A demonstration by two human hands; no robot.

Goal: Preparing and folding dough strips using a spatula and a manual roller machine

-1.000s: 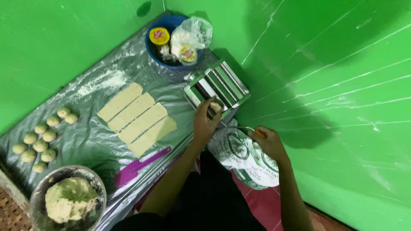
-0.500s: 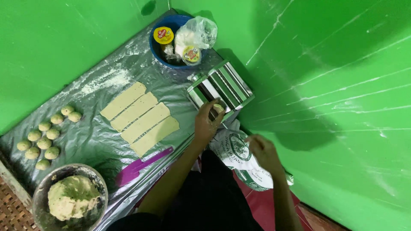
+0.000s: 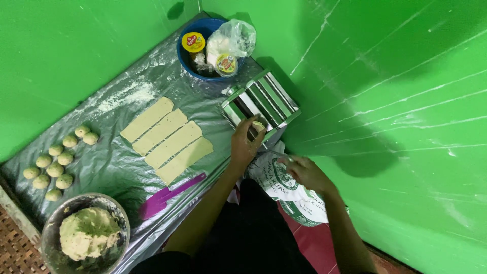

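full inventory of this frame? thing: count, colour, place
pasta roller: 1, silver, table's far right end
dough piece: 1, pale, at the roller, under left fingertips
dough strips: 4, pale yellow, side by side mid-table
dough balls: 9, pale green, clustered at table's left
metal bowl: 1, grey, near left corner, holding a dough lump
spatula: 1, purple, near table edge
blue bowl: 1, far end, holding jars and a plastic bag
sack: 1, white with green print, beside the table
table sheet: 1, silvery, floured
left hand: on the dough at the roller
right hand: on the roller's crank, over the sack
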